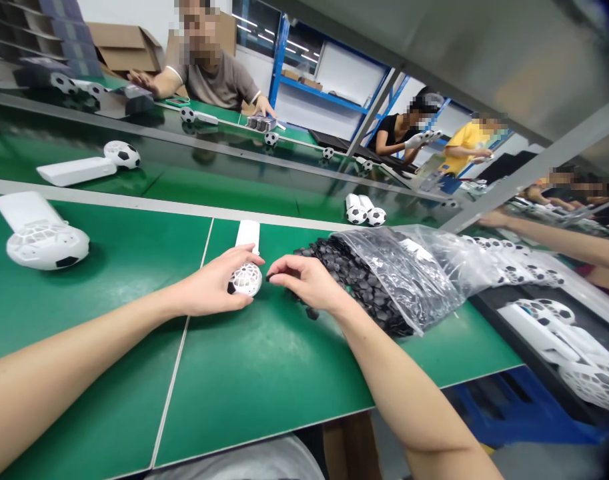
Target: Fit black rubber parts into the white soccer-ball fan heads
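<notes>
My left hand (217, 283) is wrapped round the ball-shaped end of a white plastic housing (247, 279), patterned like a football with open lattice and a flat white handle pointing away from me. One black patch shows on the ball beside my fingers. Just to the right, my right hand (304, 279) pinches a small black piece (269, 277) between thumb and fingertips, a short gap from the ball. Behind that hand, a heap of black pieces (351, 277) spills from a clear plastic bag (409, 267). A loose black piece (312, 313) lies beneath my right wrist.
Another white football-shaped housing (47, 240) lies at the left on the green table (254, 373). A dark tray (514, 300) of white housings stands at the right. Beyond the table runs a conveyor (184, 190) carrying finished-looking pieces. Several co-workers sit across it; an arm (544, 233) reaches in from the right.
</notes>
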`<state>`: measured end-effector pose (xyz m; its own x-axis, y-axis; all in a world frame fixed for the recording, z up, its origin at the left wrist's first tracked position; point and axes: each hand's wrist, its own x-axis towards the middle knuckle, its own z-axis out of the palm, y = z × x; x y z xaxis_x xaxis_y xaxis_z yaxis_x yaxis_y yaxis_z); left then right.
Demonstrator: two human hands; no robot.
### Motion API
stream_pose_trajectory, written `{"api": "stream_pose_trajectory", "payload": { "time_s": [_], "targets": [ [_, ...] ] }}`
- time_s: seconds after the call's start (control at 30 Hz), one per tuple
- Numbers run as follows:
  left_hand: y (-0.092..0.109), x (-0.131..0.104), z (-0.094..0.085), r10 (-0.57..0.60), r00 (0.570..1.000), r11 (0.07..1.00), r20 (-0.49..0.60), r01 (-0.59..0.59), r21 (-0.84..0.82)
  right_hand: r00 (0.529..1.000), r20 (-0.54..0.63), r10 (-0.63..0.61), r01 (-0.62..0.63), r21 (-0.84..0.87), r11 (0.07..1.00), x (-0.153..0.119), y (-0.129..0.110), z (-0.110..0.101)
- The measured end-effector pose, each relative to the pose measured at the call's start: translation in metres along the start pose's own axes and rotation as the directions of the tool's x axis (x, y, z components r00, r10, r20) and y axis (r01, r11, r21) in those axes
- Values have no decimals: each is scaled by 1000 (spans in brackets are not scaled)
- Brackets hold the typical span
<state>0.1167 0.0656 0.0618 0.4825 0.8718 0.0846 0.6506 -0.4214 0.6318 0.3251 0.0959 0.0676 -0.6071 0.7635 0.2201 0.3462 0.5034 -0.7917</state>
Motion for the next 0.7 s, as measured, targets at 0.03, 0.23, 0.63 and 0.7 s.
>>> {"api": "stream_pose_trajectory", "payload": {
  "time_s": [0.03, 0.23, 0.63, 0.7],
  "targets": [
    [0, 0, 0, 3, 1000, 1000, 0, -3, 1, 1000, 15, -21, 21, 3, 1000, -1, -3, 2],
    [2, 1, 1, 29, 999, 1000, -19, -29, -8, 962, 42, -271, 274, -175, 946, 0, -5, 15],
    [5, 3, 2, 14, 999, 999, -36, -15, -40, 971, -1, -238, 237, -93, 967, 4, -8, 21],
    [5, 3, 2, 2, 999, 999, -38, -4, -45, 976, -27, -214, 212, -56, 976, 4, -5, 22]
  ]
}}
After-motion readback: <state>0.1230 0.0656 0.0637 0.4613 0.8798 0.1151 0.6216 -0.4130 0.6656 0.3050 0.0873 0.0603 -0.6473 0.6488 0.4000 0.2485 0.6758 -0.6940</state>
